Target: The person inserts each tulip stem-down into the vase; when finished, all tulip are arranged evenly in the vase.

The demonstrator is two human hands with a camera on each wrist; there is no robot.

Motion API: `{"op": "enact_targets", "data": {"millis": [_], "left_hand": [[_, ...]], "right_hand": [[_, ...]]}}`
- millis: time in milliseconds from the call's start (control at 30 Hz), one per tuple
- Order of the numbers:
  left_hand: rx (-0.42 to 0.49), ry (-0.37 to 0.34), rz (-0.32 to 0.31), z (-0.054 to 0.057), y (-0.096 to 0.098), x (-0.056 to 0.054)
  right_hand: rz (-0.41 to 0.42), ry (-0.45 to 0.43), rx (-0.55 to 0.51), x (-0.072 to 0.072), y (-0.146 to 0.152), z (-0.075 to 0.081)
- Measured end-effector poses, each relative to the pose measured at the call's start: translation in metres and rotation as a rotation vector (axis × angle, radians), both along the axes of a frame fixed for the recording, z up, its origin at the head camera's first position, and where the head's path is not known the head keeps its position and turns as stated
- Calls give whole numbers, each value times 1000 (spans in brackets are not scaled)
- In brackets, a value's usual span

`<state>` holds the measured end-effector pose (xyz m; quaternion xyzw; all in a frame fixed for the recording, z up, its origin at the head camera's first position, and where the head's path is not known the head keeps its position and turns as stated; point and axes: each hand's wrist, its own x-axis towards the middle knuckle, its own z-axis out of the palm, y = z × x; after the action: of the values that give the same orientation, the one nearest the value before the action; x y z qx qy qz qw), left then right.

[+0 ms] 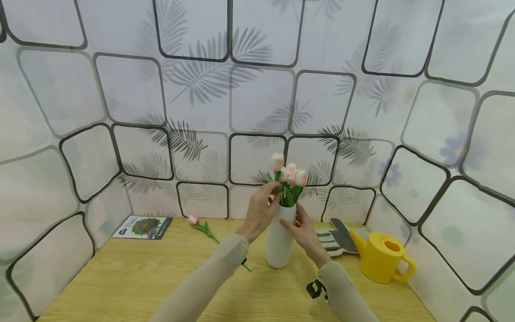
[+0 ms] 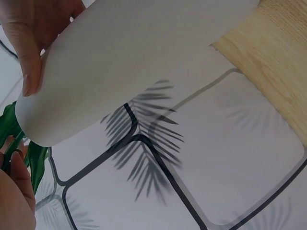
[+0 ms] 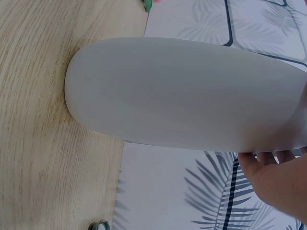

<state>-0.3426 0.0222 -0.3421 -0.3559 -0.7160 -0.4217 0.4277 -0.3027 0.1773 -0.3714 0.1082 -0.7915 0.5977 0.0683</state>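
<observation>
A tall white vase (image 1: pixel 279 243) stands upright on the wooden table, with several pink-and-white tulips (image 1: pixel 296 176) in its mouth. My left hand (image 1: pixel 257 212) is at the rim, its fingertips pinching the green stem and leaves of a tulip (image 1: pixel 277 162) whose head rises above the others. In the left wrist view, the green stem (image 2: pixel 10 149) passes between that hand's fingers. With thumb and fingers around the upper part of the vase, my right hand (image 1: pixel 306 232) holds it. The right wrist view shows the vase body (image 3: pixel 182 93) and part of the right hand (image 3: pixel 280 184).
Another tulip (image 1: pixel 205 229) lies on the table to the left, partly hidden behind the left sleeve. A card with a sunflower picture (image 1: pixel 144 227) is at the back left. Right of the vase are grey-and-white gloves (image 1: pixel 327 240) and a yellow watering can (image 1: pixel 380 259). Patterned walls enclose the table.
</observation>
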Motion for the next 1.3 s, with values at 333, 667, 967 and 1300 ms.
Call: {"op": "enact_targets", "data": {"millis": [333, 667, 967, 1300], "left_hand": [[59, -147, -6, -9, 9, 2], [81, -155, 2, -13, 13, -3], [90, -156, 103, -6, 18, -2], [77, -203, 132, -1, 23, -4]], "right_hand": [[6, -3, -1, 0, 1, 0], [12, 5, -1, 1, 0, 0], [6, 6, 5, -1, 1, -1], [6, 2, 18, 4, -1, 3]]}}
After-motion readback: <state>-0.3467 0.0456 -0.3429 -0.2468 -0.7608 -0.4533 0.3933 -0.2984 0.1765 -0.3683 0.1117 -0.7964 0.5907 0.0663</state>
